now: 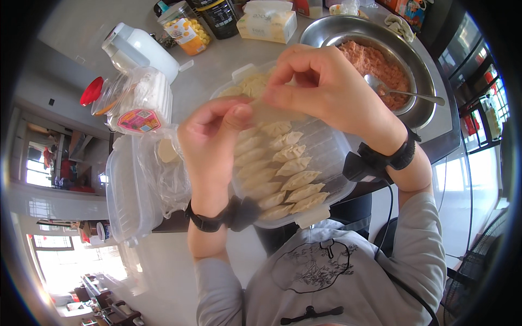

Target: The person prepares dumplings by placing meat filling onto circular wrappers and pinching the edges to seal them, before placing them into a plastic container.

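A thin, pale dumpling wrapper (pixel 271 113), blurred, is stretched between my two hands. My left hand (pixel 214 132) pinches its left edge between thumb and fingers. From the other side my right hand (pixel 326 83) grips the upper part with bent fingertips. Below them lies a clear plastic container (pixel 340 179) holding rows of pleated dumplings (pixel 301 179); more dumplings (pixel 251 84) show at its far end, partly behind my hands. Right of my right hand, a steel bowl of pinkish minced filling (pixel 375 61) has a metal spoon (pixel 408 94) resting in it.
On the left are a plastic bag (pixel 167 179) with round wrappers (pixel 168 150), a clear lid (pixel 122 191) and a bag of white stacked items (pixel 151 89). Behind stand a white jug (pixel 142 51), a snack jar (pixel 187 32) and a tissue pack (pixel 267 26). A cable (pixel 390 212) hangs from my right wrist's device.
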Demonstrator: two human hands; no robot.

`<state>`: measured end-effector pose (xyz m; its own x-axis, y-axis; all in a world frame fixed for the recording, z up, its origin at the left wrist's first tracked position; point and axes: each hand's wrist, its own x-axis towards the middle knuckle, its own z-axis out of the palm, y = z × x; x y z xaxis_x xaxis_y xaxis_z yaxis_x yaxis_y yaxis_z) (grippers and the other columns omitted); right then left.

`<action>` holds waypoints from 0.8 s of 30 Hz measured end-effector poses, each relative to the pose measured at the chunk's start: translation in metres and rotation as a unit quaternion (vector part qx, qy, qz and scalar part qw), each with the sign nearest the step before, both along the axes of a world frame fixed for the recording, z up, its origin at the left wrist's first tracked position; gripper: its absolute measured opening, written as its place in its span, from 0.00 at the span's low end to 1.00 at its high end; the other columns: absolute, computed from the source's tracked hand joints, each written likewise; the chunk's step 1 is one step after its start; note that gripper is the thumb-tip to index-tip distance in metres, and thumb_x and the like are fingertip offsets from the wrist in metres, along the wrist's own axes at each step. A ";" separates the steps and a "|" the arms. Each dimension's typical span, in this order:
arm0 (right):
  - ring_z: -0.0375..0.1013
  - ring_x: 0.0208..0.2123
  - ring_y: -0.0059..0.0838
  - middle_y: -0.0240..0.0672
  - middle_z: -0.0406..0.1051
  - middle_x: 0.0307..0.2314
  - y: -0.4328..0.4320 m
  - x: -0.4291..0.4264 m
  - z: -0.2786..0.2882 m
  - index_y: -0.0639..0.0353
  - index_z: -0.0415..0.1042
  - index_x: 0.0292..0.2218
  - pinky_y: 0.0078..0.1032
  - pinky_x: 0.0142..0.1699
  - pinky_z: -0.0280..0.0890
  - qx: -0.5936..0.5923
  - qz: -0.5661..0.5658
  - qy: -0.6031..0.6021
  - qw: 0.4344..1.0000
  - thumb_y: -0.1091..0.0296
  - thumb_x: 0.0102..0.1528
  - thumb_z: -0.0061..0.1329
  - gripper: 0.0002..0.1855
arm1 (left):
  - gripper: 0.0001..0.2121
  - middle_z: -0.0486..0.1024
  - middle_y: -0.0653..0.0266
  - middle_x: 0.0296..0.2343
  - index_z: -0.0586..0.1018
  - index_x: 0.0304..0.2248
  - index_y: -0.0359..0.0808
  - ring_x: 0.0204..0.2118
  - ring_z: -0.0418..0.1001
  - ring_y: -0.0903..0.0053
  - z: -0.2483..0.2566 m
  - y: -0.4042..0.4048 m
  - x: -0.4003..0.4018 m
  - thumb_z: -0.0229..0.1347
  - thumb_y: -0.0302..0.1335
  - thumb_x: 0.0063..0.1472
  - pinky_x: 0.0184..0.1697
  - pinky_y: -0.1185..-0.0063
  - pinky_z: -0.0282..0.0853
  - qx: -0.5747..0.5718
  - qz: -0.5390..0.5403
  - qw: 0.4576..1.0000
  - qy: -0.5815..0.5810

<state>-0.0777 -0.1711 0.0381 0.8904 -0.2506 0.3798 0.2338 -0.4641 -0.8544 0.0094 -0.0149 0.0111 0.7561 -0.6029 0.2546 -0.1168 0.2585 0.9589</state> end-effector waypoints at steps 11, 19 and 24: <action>0.52 0.17 0.08 0.22 0.60 0.19 0.001 0.001 -0.001 0.63 0.70 0.24 0.11 0.21 0.48 0.028 0.032 0.032 0.999 0.70 0.45 0.48 0.06 | 0.10 0.72 0.61 0.29 0.72 0.31 0.27 0.30 0.70 0.81 0.005 -0.004 0.009 0.55 0.22 0.48 0.33 0.86 0.66 0.062 -0.084 0.995 -0.005; 0.53 0.19 0.11 0.24 0.59 0.21 -0.003 -0.005 0.008 0.61 0.69 0.26 0.11 0.23 0.49 -0.042 -0.005 0.018 0.999 0.71 0.43 0.49 0.06 | 0.07 0.71 0.58 0.28 0.70 0.29 0.27 0.29 0.70 0.79 -0.002 -0.001 0.009 0.50 0.24 0.52 0.34 0.82 0.68 -0.038 -0.039 0.998 0.026; 0.54 0.20 0.15 0.27 0.58 0.24 0.010 -0.004 -0.004 0.59 0.69 0.26 0.12 0.23 0.50 -0.158 -0.014 -0.117 0.980 0.71 0.39 0.52 0.08 | 0.06 0.71 0.57 0.29 0.70 0.30 0.28 0.31 0.69 0.79 -0.003 0.004 0.001 0.49 0.23 0.52 0.34 0.82 0.67 -0.040 -0.009 0.999 -0.006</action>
